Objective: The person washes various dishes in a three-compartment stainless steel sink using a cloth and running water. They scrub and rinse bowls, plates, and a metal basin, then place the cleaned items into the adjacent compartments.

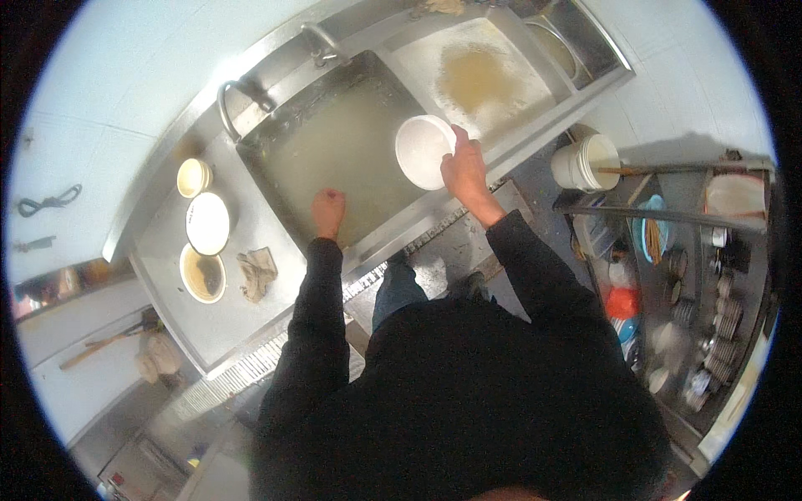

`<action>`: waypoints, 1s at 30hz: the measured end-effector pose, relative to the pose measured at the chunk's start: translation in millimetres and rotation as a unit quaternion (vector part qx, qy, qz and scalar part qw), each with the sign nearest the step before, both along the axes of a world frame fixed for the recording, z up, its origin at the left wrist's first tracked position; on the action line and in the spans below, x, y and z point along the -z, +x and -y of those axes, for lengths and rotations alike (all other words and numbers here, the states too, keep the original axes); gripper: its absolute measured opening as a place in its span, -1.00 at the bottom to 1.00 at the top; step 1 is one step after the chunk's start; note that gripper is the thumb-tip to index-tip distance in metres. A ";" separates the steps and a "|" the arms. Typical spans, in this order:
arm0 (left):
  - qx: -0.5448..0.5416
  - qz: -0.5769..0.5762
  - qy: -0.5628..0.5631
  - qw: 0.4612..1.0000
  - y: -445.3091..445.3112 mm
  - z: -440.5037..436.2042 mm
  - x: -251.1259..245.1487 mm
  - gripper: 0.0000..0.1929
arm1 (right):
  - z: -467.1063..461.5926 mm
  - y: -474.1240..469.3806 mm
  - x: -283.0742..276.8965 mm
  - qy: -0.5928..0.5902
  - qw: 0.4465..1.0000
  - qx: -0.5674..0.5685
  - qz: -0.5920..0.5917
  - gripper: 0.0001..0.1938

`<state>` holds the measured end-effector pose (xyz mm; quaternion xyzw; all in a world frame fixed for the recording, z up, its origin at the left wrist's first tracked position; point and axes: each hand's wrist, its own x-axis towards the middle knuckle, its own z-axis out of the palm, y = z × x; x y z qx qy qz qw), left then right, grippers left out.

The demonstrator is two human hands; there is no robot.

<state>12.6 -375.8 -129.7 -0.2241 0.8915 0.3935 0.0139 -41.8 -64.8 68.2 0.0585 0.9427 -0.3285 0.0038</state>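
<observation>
My right hand grips the rim of a round white bowl over the right side of a steel sink basin. Cloudy greenish water stands in that basin. Above or partly in the water is my left hand; its fingers are curled or submerged, and I cannot tell whether they hold anything. On the steel drainboard to the left, a small cream bowl, a white bowl and a cream tub with dark residue stand in a row. A crumpled beige cloth lies beside them.
Two faucets rise along the back edge. The right basin holds shallow brownish liquid. White buckets stand at the right, near a metal shelf rack with stacked dishes and a blue basket.
</observation>
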 end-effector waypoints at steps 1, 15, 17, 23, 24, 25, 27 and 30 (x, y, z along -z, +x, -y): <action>-0.028 0.013 -0.004 1.000 3.5 17.6 22.4 -0.66 | 5.0 -11.2 15.8 -0.020 0.999 0.003 0.034 -0.36; -0.033 0.068 0.590 0.804 -54.3 -46.4 -22.5 -0.63 | 10.2 -78.4 149.1 -0.022 0.994 -0.074 0.075 -0.38; -0.048 -0.055 0.593 0.802 -53.3 -43.9 -47.4 -0.65 | 14.2 -83.0 142.8 -0.011 0.992 -0.114 0.051 -0.39; -0.119 -0.051 0.250 0.959 -0.2 26.9 -37.5 -0.67 | 23.7 -86.8 101.2 0.012 0.989 -0.149 0.006 -0.38; -0.133 -0.010 0.230 0.964 13.0 35.1 -35.0 -0.65 | 25.1 -81.5 90.0 0.022 0.979 -0.194 -0.055 -0.37; -0.125 -0.031 0.192 0.973 24.4 41.3 -34.0 -0.65 | 26.1 -76.4 77.0 0.032 0.968 -0.228 -0.100 -0.36; -0.115 -0.026 0.119 0.986 43.1 48.6 -37.6 -0.66 | 32.5 -69.5 49.8 0.062 0.962 -0.225 -0.143 -0.30; -0.128 -0.043 0.139 0.981 61.1 48.6 -51.8 -0.66 | 36.5 -64.3 2.7 0.132 0.948 -0.212 -0.196 -0.24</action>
